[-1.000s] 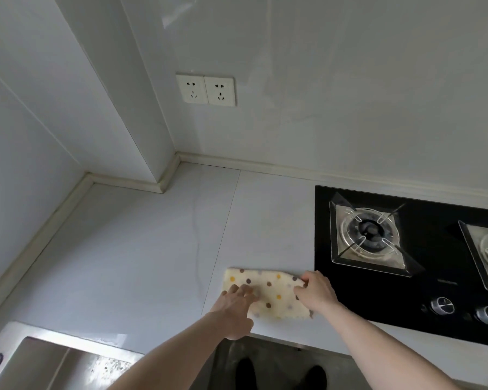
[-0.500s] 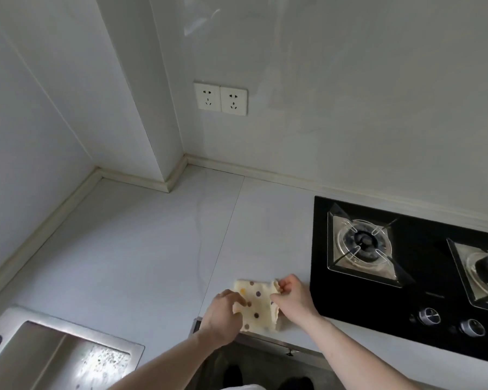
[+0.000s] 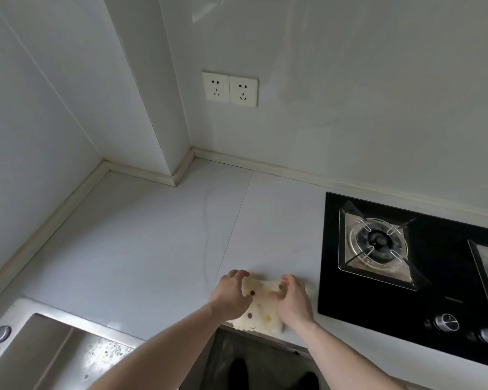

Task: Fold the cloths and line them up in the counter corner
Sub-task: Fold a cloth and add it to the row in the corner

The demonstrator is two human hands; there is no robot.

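Observation:
A small cream cloth with coloured dots [image 3: 258, 308] lies folded at the front edge of the white counter [image 3: 141, 249], just left of the hob. My left hand [image 3: 233, 295] rests on the cloth's left side with its fingers curled over the far left corner. My right hand [image 3: 292, 301] covers the cloth's right side, fingers bent at its far edge. Parts of the cloth are hidden under both hands. The counter corner [image 3: 107, 171] lies far back on the left.
A black gas hob [image 3: 423, 291] with burners and knobs takes up the right side. A steel sink [image 3: 40, 350] sits at the lower left. A wall column juts out at the back, with two sockets [image 3: 229, 88] beside it.
The cloth was a wide strip a second ago; both hands folded it in half sideways, and it is now a narrower, more compact rectangle under them.

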